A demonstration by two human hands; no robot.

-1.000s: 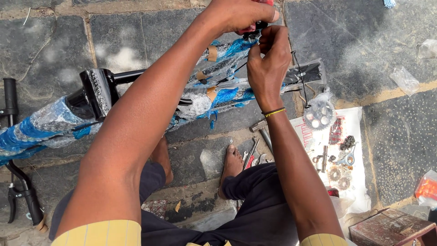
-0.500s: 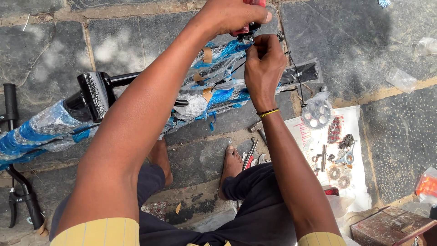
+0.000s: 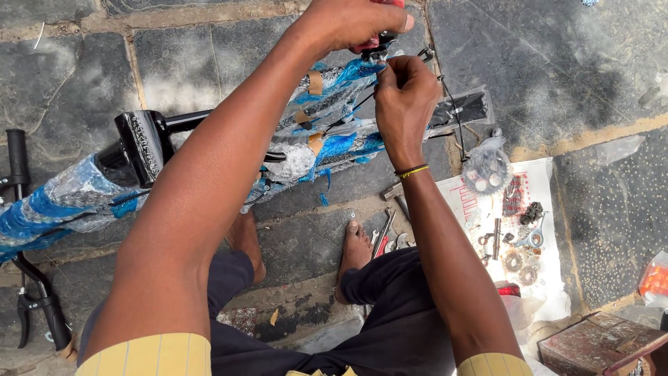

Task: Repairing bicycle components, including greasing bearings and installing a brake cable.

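Note:
A bicycle frame (image 3: pixel 327 143) wrapped in blue-and-clear plastic lies across the stone paving in front of me. My left hand (image 3: pixel 348 24) reaches over it at the top of the view and is closed around a red-handled tool (image 3: pixel 376 38) pressed against the frame's far end. My right hand (image 3: pixel 403 94) sits just below it, fingers pinched on a thin black cable (image 3: pixel 452 118) that loops down beside the frame. A yellow-and-black band circles that wrist.
A white sheet (image 3: pixel 515 237) at right holds several small metal parts, sprockets and a bagged disc (image 3: pixel 487 167). Wrenches and pliers (image 3: pixel 386 233) lie by my bare foot (image 3: pixel 355 251). Black handlebars (image 3: pixel 31 278) lie at far left; a rusty box (image 3: pixel 598 348) at bottom right.
My right hand has slid slightly left and down along the frame, staying pinched on the cable. The left hand stays on the red-handled tool.

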